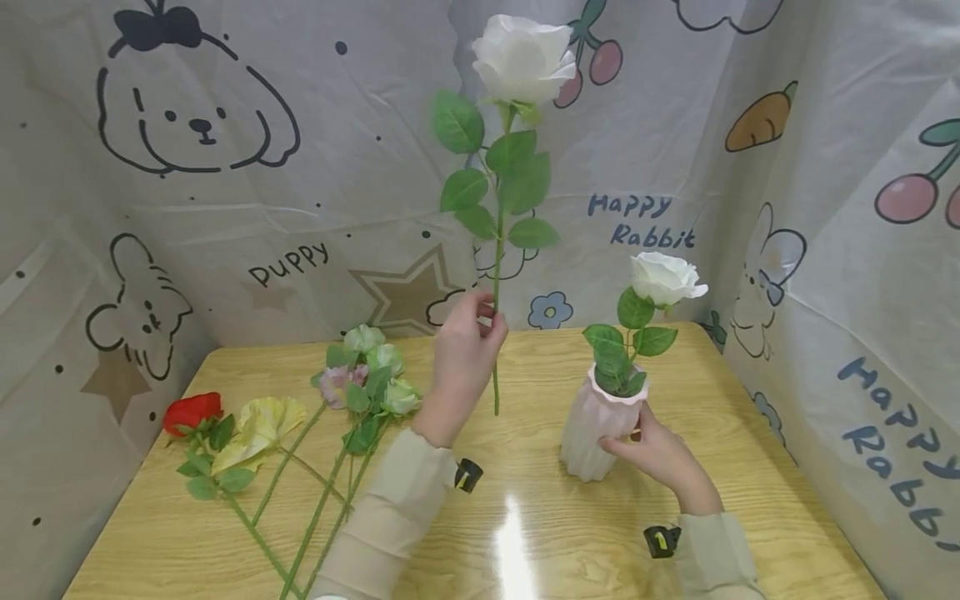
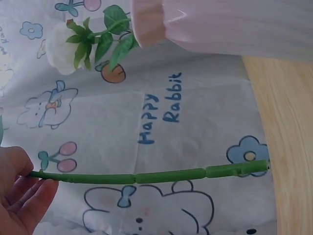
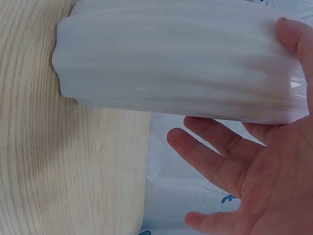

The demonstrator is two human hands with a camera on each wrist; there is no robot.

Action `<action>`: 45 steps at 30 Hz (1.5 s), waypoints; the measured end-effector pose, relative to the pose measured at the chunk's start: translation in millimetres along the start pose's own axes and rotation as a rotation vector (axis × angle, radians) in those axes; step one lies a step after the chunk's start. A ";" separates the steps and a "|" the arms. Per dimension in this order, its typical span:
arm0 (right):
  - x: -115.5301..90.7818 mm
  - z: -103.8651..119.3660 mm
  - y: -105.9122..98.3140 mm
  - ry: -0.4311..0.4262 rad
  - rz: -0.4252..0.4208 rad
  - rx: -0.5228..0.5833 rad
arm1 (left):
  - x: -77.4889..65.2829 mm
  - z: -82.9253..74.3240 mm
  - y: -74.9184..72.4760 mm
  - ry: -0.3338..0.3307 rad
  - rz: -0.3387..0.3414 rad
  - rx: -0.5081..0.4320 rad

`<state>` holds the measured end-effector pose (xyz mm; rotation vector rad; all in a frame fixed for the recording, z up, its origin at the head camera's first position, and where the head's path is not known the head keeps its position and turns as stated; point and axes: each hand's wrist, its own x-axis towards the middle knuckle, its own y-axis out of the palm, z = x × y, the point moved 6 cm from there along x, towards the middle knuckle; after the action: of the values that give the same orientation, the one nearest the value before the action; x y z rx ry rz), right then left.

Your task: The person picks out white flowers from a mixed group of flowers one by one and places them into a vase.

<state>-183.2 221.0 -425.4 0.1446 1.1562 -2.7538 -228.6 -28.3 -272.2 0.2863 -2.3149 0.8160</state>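
My left hand (image 1: 465,354) pinches the green stem (image 2: 171,176) of a white rose (image 1: 521,62) between thumb and fingers. The rose stands upright in the air, its bare stem end hanging above the table. A pale pink fluted vase (image 1: 596,437) is to the right, tilted slightly. My right hand (image 1: 663,454) grips its right side, thumb (image 3: 296,36) on the near face and a fingertip behind it; the other fingers stick out loosely. Another white rose (image 1: 666,279) with green leaves stands in the vase. Its lower stem is hidden inside.
On the left of the wooden table (image 1: 525,533) lie a red rose (image 1: 192,412), a yellow flower (image 1: 258,429) and a bunch of pale green and mauve flowers (image 1: 378,367). Their stems cross toward the front edge. Printed cloth (image 1: 360,167) walls the back and sides.
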 end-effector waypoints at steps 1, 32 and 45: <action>-0.2 -0.1 -0.1 -0.001 -0.001 -0.001 | 0.9 -3.1 1.1 0.011 -0.007 -0.006; 1.2 2.6 -2.2 -0.041 -0.028 0.004 | 21.8 -86.0 0.0 0.175 -0.171 -0.366; -0.3 2.3 1.3 -0.057 -0.022 0.051 | -8.4 -89.9 60.8 0.043 0.154 -0.359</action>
<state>-182.7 218.5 -424.7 0.0588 1.0807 -2.7883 -200.3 75.2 -253.9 -0.0667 -2.4100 0.4571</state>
